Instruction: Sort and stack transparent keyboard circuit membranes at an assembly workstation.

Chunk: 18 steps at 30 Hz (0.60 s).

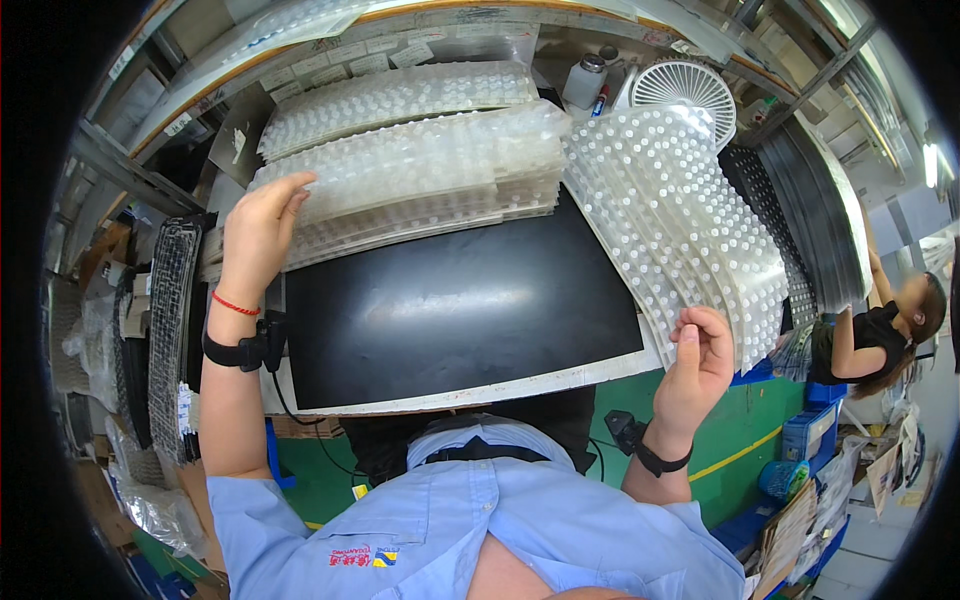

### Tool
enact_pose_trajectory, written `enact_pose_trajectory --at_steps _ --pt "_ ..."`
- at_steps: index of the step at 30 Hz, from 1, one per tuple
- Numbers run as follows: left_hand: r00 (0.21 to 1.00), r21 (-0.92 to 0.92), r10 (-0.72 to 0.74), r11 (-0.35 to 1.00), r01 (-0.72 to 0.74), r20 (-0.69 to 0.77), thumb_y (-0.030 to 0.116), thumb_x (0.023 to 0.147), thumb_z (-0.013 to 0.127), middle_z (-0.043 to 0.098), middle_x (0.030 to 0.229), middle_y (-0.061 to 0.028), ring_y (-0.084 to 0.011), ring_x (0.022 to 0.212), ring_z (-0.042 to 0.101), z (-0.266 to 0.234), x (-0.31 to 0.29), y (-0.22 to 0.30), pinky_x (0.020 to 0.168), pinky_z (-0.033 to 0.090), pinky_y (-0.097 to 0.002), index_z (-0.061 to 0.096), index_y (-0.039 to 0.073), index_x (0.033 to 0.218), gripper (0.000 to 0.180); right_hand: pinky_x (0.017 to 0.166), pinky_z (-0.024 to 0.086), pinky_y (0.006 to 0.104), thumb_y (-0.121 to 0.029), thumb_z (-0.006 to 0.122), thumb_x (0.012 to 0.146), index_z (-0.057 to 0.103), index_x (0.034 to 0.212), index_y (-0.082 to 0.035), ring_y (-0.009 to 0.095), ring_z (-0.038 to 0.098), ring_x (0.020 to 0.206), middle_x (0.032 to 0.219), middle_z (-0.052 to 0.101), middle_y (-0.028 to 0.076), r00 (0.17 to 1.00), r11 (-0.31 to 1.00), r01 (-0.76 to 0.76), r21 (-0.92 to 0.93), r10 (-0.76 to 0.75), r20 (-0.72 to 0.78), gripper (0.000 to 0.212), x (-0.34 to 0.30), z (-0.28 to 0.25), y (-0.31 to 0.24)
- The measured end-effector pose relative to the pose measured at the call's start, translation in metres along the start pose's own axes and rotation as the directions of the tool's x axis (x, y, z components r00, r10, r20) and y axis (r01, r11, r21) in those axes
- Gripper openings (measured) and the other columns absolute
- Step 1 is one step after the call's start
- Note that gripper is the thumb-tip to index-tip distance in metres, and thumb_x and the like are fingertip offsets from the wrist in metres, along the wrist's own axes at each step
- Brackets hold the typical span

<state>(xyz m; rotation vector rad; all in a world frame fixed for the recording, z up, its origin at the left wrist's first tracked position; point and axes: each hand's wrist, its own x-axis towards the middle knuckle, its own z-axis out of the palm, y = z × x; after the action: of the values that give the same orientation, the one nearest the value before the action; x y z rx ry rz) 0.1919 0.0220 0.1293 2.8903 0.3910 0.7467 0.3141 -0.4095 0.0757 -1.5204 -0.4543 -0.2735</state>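
My left hand (262, 228) is at the left end of a stack of translucent sheets (400, 165), its fingers stretched out over the top sheet and the thumb a little apart. Whether the fingertips touch it I cannot tell. On the right, a fanned stack of clear sheets with white round dots (680, 200) slants toward me. By its near edge is my right hand (697, 355), fingers curled in and thumb close to them; anything between them is too small to make out. A smooth black mat (460, 310) lies between the hands.
Behind the stacks are a white fan (682, 95) and a bottle (585, 80). A shelf edge (440, 15) runs above. Black sheets (815, 210) stand at the right, where another person (870, 335) works. A dark bundle (175, 330) flanks the left side.
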Motion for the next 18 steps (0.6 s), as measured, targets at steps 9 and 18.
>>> enact_pose_trajectory --at_steps 9,18 --pt "0.944 0.117 0.317 0.945 -0.306 -0.094 -0.004 0.076 0.063 0.067 0.085 -0.0112 -0.0291 0.076 0.064 -0.06 -0.035 0.047 0.069 0.048 -0.0362 0.066 0.005 0.098 0.024 0.102 0.037 0.0406 -0.01 0.081 0.068 0.03 0.144 -0.002 0.026 0.039 0.13 0.147 0.029 0.015 0.942 0.994 -0.031 -0.106 0.065 0.329 0.092 -0.001 0.036 0.009" --pt "0.822 -0.213 -0.005 0.965 0.153 0.57 0.004 0.084 0.063 0.052 0.064 -0.0145 -0.0225 0.054 0.049 -0.073 -0.062 0.041 0.053 0.039 -0.0308 0.06 -0.003 0.089 0.009 0.065 0.049 0.0224 -0.008 0.056 0.095 0.06 0.112 0.001 0.011 0.062 0.074 0.083 0.065 0.006 0.672 0.812 -0.557 0.174 0.318 0.669 0.02 -0.027 0.051 0.028"
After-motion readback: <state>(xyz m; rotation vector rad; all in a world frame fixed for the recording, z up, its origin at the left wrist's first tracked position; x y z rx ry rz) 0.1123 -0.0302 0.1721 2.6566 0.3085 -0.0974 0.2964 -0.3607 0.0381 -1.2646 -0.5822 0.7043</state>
